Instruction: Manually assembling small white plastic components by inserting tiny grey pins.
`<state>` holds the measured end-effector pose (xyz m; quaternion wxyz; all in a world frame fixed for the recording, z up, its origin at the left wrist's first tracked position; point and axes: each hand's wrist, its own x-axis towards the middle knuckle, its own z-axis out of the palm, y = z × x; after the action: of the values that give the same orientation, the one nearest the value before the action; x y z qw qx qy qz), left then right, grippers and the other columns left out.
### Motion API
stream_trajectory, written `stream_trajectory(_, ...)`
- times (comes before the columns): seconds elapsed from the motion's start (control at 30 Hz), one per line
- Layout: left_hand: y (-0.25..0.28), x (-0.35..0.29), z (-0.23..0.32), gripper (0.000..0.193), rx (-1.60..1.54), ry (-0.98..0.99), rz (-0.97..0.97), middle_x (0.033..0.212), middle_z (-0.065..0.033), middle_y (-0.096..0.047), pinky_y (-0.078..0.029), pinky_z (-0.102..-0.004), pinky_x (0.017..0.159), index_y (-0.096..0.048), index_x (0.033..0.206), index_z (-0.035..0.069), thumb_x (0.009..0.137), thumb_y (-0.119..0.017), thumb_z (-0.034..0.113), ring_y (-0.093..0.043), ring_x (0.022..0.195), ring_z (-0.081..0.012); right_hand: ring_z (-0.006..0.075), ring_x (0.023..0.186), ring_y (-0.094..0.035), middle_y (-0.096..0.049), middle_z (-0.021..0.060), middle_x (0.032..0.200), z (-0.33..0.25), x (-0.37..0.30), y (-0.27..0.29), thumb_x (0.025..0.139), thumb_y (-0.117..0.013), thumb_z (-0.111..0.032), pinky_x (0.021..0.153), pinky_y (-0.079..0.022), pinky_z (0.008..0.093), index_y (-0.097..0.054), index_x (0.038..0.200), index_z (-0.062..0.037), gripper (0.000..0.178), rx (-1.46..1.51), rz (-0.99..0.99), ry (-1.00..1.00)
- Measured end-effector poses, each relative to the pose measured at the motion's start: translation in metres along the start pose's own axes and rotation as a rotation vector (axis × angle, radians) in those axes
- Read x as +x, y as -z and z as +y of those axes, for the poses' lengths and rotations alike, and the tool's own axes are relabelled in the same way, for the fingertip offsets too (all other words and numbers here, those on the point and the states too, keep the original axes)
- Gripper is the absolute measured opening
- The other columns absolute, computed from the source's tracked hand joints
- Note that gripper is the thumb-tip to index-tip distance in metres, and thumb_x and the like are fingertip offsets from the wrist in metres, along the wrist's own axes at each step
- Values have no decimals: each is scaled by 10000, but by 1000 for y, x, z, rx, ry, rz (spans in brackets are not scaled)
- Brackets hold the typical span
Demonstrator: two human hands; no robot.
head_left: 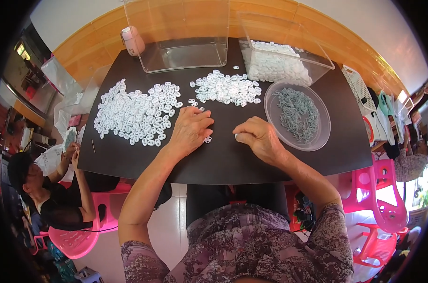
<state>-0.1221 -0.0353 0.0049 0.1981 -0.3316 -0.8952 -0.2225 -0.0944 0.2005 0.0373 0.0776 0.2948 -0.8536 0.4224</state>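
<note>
My left hand [190, 129] rests on the dark table with its fingers curled together; what they hold, if anything, is hidden. Loose white oval pieces with two holes [208, 140] lie by its fingertips. Off to its right, my right hand [260, 137] is closed, thumb against forefinger, with a small white piece [236, 136] at the tips. Left of my hands spreads a large heap of the same white pieces [134, 113]. A smaller heap [228, 88] lies beyond them. Beside my right hand is a round clear tub [323, 134] holding thin grey screw-like pieces [296, 113].
A clear bin [183, 66] stands at the table's back, beside a pink container [133, 41]. Another clear bin [325, 59], filled with white pieces, tilts at back right. A co-worker [58, 188] sits at the left on a pink chair [77, 240]; pink chairs [388, 207] stand right.
</note>
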Motion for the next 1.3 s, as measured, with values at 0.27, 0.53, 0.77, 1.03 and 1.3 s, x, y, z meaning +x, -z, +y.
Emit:
stream_trajectory(0.27,15,-1,37,340,-200,242,374,781,-61,-657,-486,-282,631,-667,963,66,648,-692,-60,-595,710,-208,82,661,-547,-612,21,731,4,7,-26,802,-636,-43,583,-430,223,-624,914,10,124,389,79,-362)
stream_trajectory(0.53,-4,-21,72,255,-915,676,226,801,-8,-612,-464,-209,674,-635,1057,-7,803,-657,-11,-562,744,-72,37,663,-522,-625,10,766,-8,5,-39,817,-617,-24,574,-403,183,-641,899,-3,88,669,21,-385)
stream_trajectory(0.77,-3,-34,83,197,-1127,743,411,848,-43,-626,-463,-206,703,-608,1039,-48,848,-599,-2,-566,743,-85,46,711,-545,-630,12,781,-25,-1,-46,823,-607,18,630,-440,188,-645,949,11,132,770,49,-356)
stream_trajectory(1.03,4,-42,94,182,-1300,763,481,871,-71,-635,-462,-231,767,-601,1030,-63,881,-555,32,-582,798,-112,49,670,-533,-638,20,782,-29,-4,-47,817,-612,-9,574,-400,184,-641,960,15,148,821,19,-421)
stream_trajectory(1.3,-1,-43,100,224,-1260,803,486,845,-45,-612,-448,-217,735,-589,1058,-60,851,-611,23,-552,754,-98,51,651,-522,-637,19,787,-27,-6,-48,806,-625,-21,562,-392,183,-637,952,20,152,828,27,-475)
